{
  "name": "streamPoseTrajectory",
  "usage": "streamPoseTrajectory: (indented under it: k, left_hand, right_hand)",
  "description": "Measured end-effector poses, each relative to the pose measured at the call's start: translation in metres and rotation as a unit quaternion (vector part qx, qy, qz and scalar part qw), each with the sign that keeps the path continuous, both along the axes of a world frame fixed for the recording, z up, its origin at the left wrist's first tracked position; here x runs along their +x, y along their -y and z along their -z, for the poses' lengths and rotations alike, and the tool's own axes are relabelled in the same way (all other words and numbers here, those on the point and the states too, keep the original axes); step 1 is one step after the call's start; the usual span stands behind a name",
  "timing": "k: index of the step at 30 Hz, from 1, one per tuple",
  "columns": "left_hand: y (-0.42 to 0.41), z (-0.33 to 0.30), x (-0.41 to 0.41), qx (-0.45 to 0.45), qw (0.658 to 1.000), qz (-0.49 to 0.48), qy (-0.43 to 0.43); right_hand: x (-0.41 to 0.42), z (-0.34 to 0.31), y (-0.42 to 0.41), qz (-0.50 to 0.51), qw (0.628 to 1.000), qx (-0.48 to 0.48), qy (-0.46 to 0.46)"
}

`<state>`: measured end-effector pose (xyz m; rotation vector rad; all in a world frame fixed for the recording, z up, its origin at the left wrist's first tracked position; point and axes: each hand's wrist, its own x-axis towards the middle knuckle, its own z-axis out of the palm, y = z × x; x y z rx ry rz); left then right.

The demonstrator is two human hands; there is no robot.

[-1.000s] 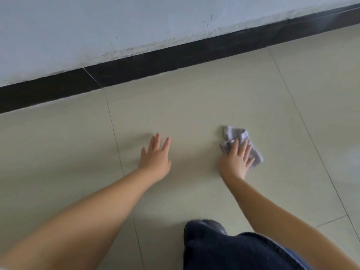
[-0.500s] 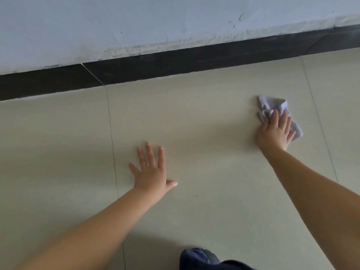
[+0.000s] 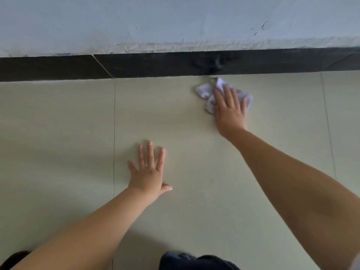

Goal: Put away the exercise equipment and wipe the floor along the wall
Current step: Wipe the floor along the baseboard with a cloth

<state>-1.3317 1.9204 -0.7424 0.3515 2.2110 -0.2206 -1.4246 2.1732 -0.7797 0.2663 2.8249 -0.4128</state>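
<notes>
Wiping floor [image 3: 194, 172] at baseboard [image 3: 155, 65]: right hand [image 3: 229, 112] flat, fingers spread, pressing rag [image 3: 204, 90] just beside it. Left hand [image 3: 148, 172] splayed empty on tile, bracing. Rag soft, light, bunches easily; best pinned under palm centre.

Right hand [image 3: 230, 112] flat on cloth [image 3: 204, 91]

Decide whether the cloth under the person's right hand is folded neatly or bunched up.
Bunched up. The pale cloth shows irregular creases and lumpy edges around the right hand, which presses it flat-palmed onto the tiled floor.
</notes>
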Motion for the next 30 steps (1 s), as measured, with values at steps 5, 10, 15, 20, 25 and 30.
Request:
streamPoseTrajectory:
  k: [5, 10, 15, 20, 25, 30]
  left_hand:
    - [0.001, -0.014, -0.017, -0.010, 0.998, 0.019, 0.065]
    - [0.020, -0.036, -0.056, -0.003, 0.980, 0.094, 0.177]
    - [0.028, -0.036, -0.068, -0.030, 0.970, 0.134, 0.201]
    - [0.018, -0.031, -0.056, -0.092, 0.969, 0.164, 0.160]
    - [0.002, -0.038, -0.052, -0.111, 0.970, 0.161, 0.143]
    - [0.009, -0.018, -0.054, -0.081, 0.974, 0.146, 0.157]
  right_hand:
    - [0.052, -0.024, -0.132, 0.331, 0.935, 0.013, 0.124]
    - [0.082, -0.025, -0.060, 0.261, 0.954, 0.022, 0.148]
    - [0.147, -0.016, 0.071, -0.188, 0.981, 0.014, 0.051]
    - [0.246, -0.029, 0.056, -0.464, 0.877, 0.073, 0.105]
    - [0.228, -0.061, -0.065, -0.277, 0.933, 0.152, 0.174]
    - [0.131, -0.084, -0.077, -0.201, 0.927, 0.054, 0.313]
